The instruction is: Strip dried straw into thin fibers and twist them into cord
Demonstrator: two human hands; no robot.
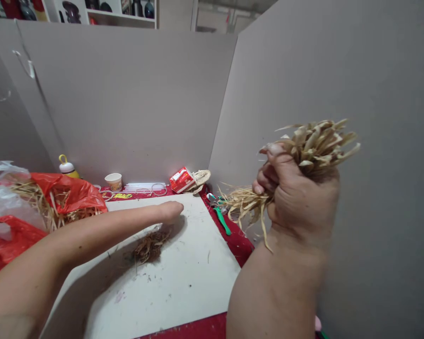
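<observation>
My right hand point(293, 188) is raised in front of the grey partition on the right, its fingers wrapped round a bundle of dry straw-like strips point(321, 143). Cut, curled ends stick out above the fist, and thinner loose strands hang out on its left side. Over the white board point(198, 263) reaches my left arm, ending in my left hand point(171, 211); its fingers are turned away and hidden. Just below that hand lies a clump of brown, root-like fibres point(150, 247) on the board. A small whitish bit shows between hand and clump.
Red and clear plastic bags point(70, 188) with straw stand at the left. Along the back are a yellow-and-white bottle point(68, 168), a paper cup point(113, 181), white sticks point(144, 186) and a red packet point(182, 180). Green-handled pliers point(222, 220) lie right of the board. Grey partitions enclose the table.
</observation>
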